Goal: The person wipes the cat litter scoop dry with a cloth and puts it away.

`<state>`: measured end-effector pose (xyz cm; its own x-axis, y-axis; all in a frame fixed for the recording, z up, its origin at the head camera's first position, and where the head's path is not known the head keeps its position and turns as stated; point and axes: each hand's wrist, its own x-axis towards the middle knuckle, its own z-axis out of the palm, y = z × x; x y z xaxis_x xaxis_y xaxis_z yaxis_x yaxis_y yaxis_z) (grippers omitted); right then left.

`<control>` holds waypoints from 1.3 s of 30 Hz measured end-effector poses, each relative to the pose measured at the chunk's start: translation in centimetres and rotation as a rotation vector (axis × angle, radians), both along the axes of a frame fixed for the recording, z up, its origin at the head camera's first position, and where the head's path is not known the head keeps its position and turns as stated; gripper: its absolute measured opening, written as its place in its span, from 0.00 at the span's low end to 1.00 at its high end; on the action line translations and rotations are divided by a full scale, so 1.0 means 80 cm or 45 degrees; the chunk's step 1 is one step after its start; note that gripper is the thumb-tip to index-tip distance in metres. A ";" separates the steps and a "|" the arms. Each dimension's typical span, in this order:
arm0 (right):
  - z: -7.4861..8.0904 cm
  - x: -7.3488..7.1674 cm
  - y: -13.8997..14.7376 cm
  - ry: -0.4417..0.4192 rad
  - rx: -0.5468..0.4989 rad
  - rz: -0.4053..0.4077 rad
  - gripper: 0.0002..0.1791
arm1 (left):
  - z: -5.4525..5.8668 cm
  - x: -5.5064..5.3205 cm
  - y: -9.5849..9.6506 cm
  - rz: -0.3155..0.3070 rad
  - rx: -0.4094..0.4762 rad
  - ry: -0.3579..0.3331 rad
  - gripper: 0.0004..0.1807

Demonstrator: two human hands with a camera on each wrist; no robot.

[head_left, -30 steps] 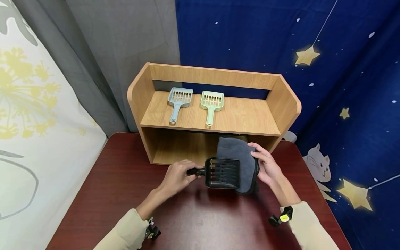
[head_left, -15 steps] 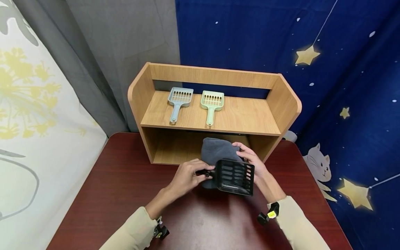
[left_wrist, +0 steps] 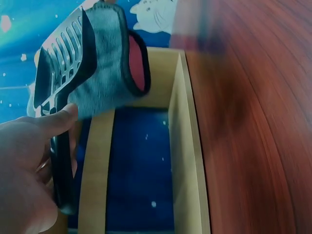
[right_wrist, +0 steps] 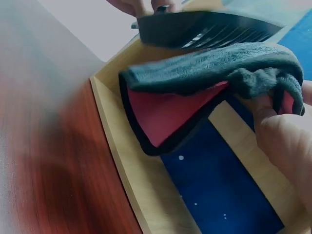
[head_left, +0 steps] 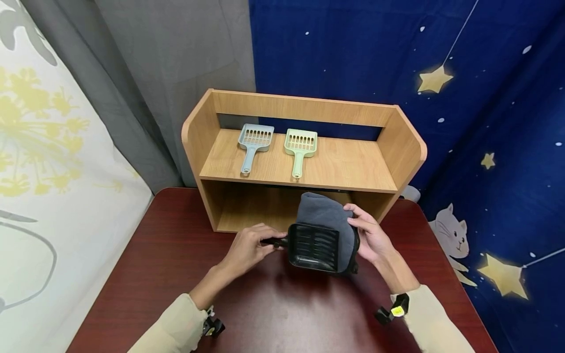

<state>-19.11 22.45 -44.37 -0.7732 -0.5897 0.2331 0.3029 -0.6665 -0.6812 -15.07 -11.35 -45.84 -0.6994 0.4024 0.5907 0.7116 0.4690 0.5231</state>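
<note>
My left hand (head_left: pixel 249 247) grips the handle of a black slotted litter scoop (head_left: pixel 314 264), held sideways in front of the shelf with its head pointing right. In the left wrist view, the thumb lies along the black handle (left_wrist: pixel 62 165). A dark grey cloth (head_left: pixel 322 211) with a dark edge hangs from my right hand (head_left: pixel 374 240), which pinches it at its right side. The cloth lies behind the scoop's head and partly shows past it. Its pink underside (right_wrist: pixel 161 114) appears in the right wrist view, where the scoop (right_wrist: pixel 175 31) is close over the folded cloth.
A wooden two-level shelf (head_left: pixel 348 159) stands at the back of the dark red table (head_left: pixel 176 279). On its upper board lie a light blue litter scoop (head_left: pixel 256 139) and a light green one (head_left: pixel 301 144). Curtains (head_left: pixel 353 54) hang behind the shelf.
The scoop shifted right while the cloth went left across behind it. Since then the scoop has come back left and the cloth right. Both hands kept their hold.
</note>
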 end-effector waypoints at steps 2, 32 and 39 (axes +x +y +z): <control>0.003 0.005 0.005 0.008 -0.016 -0.007 0.24 | -0.001 -0.001 -0.008 0.041 -0.017 0.009 0.22; -0.010 -0.011 -0.041 -0.005 0.341 -0.069 0.21 | -0.005 0.005 0.035 -0.052 0.095 -0.038 0.17; -0.008 -0.002 -0.021 -0.065 0.088 -0.061 0.24 | -0.007 0.002 0.018 -0.012 0.112 -0.046 0.19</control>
<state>-19.28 20.79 -44.99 -0.8106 -0.5654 0.1525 0.3075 -0.6327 -0.7107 -14.91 -9.88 -46.40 -0.7175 0.3564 0.5984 0.6955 0.4135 0.5876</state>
